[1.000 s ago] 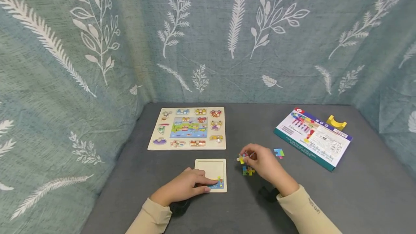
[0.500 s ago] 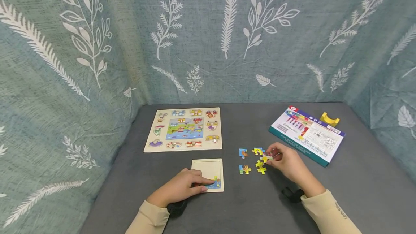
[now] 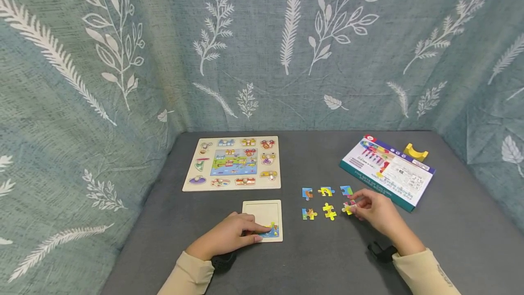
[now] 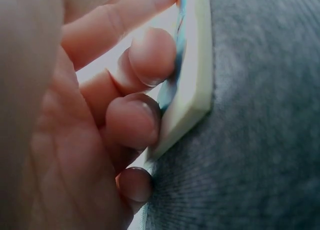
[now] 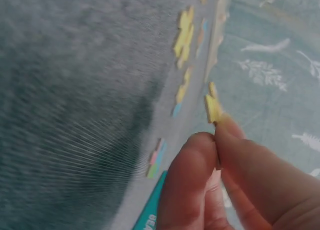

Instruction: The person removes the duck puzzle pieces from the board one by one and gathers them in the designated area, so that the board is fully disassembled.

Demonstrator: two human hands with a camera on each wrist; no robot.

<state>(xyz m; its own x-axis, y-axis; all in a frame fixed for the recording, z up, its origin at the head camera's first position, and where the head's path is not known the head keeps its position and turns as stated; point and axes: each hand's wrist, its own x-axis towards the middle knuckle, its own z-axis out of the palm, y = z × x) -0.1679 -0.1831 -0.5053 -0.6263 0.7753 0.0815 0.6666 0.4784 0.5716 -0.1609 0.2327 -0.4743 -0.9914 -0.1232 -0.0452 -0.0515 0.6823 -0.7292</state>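
My right hand (image 3: 374,211) pinches a yellow and pink jigsaw piece (image 3: 349,207) between thumb and forefinger; in the right wrist view this piece (image 5: 213,107) is held off the table. Loose pieces lie nearby in two short rows: a blue and green one (image 3: 346,190), a yellow one (image 3: 329,211), a blue and yellow one (image 3: 326,191), a blue and brown one (image 3: 307,193) and an orange one (image 3: 309,214). My left hand (image 3: 229,236) rests on a small wooden puzzle tray (image 3: 262,202), forefinger extended over joined blue pieces (image 3: 275,232). In the left wrist view, other fingertips touch the tray's edge (image 4: 192,97).
A wooden peg puzzle board (image 3: 189,183) lies at the back left. At the back right is a flat printed box (image 3: 386,172), with a yellow arched block (image 3: 415,152) beside it. A patterned cloth (image 3: 262,49) hangs behind the grey table (image 3: 294,267).
My right hand has moved right with the yellow and pink piece, away from the tray, uncovering the other loose pieces. The left hand has stayed on the tray. The head view has shifted slightly.
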